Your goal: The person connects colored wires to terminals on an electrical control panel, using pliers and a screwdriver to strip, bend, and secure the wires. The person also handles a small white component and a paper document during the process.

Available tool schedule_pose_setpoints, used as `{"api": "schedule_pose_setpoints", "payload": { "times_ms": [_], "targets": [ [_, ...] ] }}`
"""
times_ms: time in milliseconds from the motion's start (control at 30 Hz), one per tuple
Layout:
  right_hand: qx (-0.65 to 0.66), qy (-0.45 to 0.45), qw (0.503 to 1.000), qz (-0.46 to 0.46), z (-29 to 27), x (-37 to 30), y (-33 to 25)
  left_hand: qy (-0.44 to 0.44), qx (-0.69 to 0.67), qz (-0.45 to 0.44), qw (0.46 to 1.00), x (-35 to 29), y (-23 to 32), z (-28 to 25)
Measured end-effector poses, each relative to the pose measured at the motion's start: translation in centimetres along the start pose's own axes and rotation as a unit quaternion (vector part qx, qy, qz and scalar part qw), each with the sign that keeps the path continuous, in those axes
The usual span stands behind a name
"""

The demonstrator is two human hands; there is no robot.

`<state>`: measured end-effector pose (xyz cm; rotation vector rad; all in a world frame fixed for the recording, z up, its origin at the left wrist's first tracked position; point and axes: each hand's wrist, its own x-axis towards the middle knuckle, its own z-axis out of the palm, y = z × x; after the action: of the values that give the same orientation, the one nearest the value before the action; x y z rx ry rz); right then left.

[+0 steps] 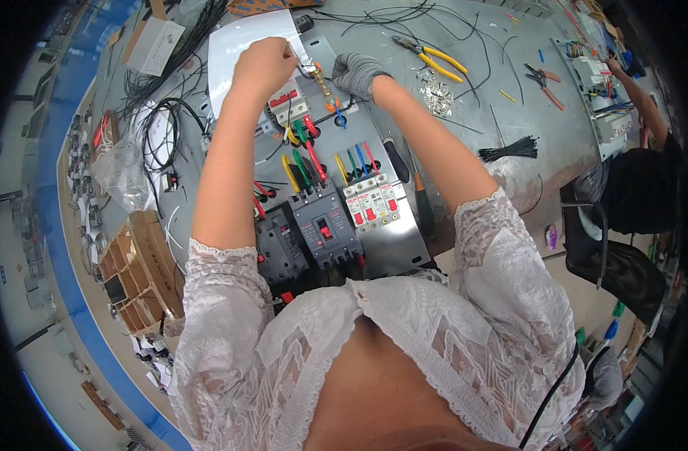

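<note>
My left hand is bare and closed, its fingers pinched at the far end of a metal panel. What they hold, if anything, is hidden. My right hand wears a grey knit glove and is curled beside a brass terminal bar; its fingertips are hidden. A blue wire runs down from the bar. On the panel sit a large grey circuit breaker, small white breakers with red switches, and another white breaker. Yellow, green and red wires rise between them.
Yellow-handled pliers lie beyond my right hand, near a pile of small metal terminals. Black cable ties, red-handled cutters and a screwdriver lie rightward. A cardboard divider box stands left. A co-worker's arm reaches another panel.
</note>
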<state>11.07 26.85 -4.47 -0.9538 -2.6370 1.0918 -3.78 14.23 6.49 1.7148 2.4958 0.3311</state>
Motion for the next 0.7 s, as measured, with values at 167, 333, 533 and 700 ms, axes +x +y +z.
{"api": "schedule_pose_setpoints", "payload": {
  "times_ms": [167, 333, 533, 700],
  "targets": [
    [-0.033, 0.018, 0.999, -0.009, 0.1, -0.6, -0.6, -0.047, -0.33, 0.022, 0.943, 0.3, 1.5, 3.1],
    [0.033, 0.002, 0.999, -0.024, 0.5, 0.1, 1.0, -0.114, -0.47, 0.057, 0.873, 1.1, 0.8, 3.9],
    [0.125, -0.051, 0.99, -0.033, 0.0, 0.3, 2.0, -0.15, -0.403, 0.055, 0.901, 1.4, -0.6, 3.0],
    [0.053, -0.024, 0.997, -0.05, 0.2, -0.2, 1.0, -0.157, -0.256, 0.074, 0.951, 1.6, -0.2, 3.8]
  ]
}}
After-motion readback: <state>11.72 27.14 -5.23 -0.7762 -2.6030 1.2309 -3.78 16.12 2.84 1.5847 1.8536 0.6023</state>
